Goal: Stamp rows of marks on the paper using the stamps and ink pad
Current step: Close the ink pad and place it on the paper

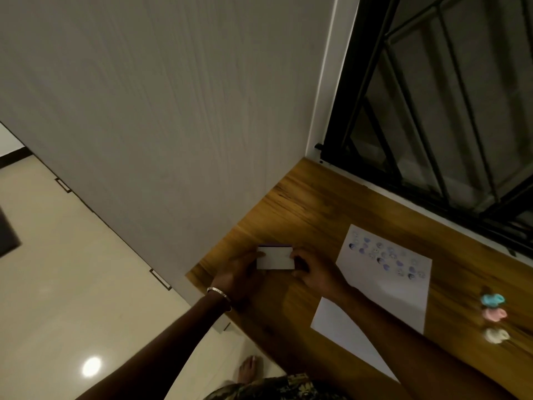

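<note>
A white rectangular ink pad case (275, 257) with a dark purple edge is held over the left end of the wooden table (311, 203). My left hand (239, 274) grips its left side and my right hand (310, 269) pinches its right side. The white paper (383, 287) lies to the right, with rows of blue and dark round marks across its far half. Three small stamps lie right of the paper: a blue stamp (492, 299), a pink stamp (493, 314) and a white stamp (496, 335).
A white wall panel (173, 111) stands right behind the table's left end. A dark barred window (447, 111) runs along the far edge. Beige tiled floor (72, 284) lies to the left, and my bare foot (250, 369) shows below the table's near edge.
</note>
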A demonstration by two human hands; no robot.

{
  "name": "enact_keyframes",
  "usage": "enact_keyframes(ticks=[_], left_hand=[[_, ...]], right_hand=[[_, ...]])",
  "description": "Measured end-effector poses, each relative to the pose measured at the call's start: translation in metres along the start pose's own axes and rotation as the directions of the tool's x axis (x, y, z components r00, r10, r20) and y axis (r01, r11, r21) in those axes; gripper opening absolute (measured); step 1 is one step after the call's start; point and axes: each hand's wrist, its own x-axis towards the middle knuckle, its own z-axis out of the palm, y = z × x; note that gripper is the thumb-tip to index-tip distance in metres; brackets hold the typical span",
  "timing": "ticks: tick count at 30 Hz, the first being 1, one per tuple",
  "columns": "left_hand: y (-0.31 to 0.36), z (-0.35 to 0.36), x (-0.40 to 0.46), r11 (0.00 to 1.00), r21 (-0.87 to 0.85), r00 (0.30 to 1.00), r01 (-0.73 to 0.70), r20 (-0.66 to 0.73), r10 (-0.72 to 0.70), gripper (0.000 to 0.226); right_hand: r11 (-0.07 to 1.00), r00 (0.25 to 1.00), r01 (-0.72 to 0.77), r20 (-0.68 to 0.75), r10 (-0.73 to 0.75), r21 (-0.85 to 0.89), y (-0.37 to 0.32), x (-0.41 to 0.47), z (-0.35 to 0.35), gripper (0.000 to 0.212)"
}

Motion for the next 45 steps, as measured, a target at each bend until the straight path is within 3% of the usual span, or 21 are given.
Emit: enact_keyframes(ticks=[4, 7, 12, 19, 24, 29, 32, 38, 41, 45], left_hand=[[0.005, -0.002, 0.011, 0.997, 0.073, 0.995, 0.000, 0.097, -0.008, 0.077], [0.010, -0.004, 0.020, 0.986, 0.163, 0.992, -0.026, 0.127, 0.005, 0.080], [0.018, -0.010, 0.031, 0.994, 0.105, 0.988, 0.004, 0.152, -0.020, 0.073], [0.017, -0.013, 0.040, 0.987, 0.164, 0.978, 0.004, 0.204, -0.038, 0.073], [0.013, -0.010, 0.035, 0.996, 0.082, 0.989, -0.021, 0.146, 0.009, 0.084], [0.007, -0.005, 0.035, 0.995, 0.100, 0.994, -0.009, 0.112, -0.002, 0.076], [0.006, -0.003, 0.037, 0.984, 0.179, 0.982, -0.014, 0.187, -0.020, 0.076], [0.003, 0.000, 0.038, 0.976, 0.200, 0.983, -0.080, 0.179, 0.044, 0.067], [0.001, 0.001, 0.039, 0.967, 0.224, 0.973, -0.121, 0.219, 0.071, 0.062], [0.005, -0.002, 0.038, 0.964, 0.255, 0.977, -0.071, 0.212, 0.016, 0.064]], right_hand=[[0.997, 0.997, -0.047, 0.057, 0.044, 0.053, -0.008, 0.003, -0.004, 0.069], [0.995, 0.993, -0.060, 0.107, 0.052, 0.074, -0.012, 0.006, -0.004, 0.081], [0.995, 0.992, -0.093, 0.087, 0.091, 0.020, -0.014, 0.010, -0.005, 0.071], [0.988, 0.980, -0.149, 0.142, 0.141, 0.042, -0.015, 0.019, -0.008, 0.070], [0.980, 0.979, -0.178, 0.116, 0.167, 0.094, -0.011, 0.017, -0.004, 0.079], [0.981, 0.982, -0.171, 0.097, 0.162, 0.091, -0.008, 0.012, -0.001, 0.078], [0.985, 0.982, -0.161, 0.112, 0.153, 0.064, -0.009, 0.013, -0.002, 0.080], [0.995, 0.991, -0.080, 0.104, 0.085, -0.051, -0.010, 0.014, -0.002, 0.061], [0.993, 0.991, -0.052, 0.117, 0.064, -0.107, -0.010, 0.015, -0.004, 0.062], [0.983, 0.988, -0.012, 0.146, 0.039, -0.182, -0.010, 0.019, -0.008, 0.065]])
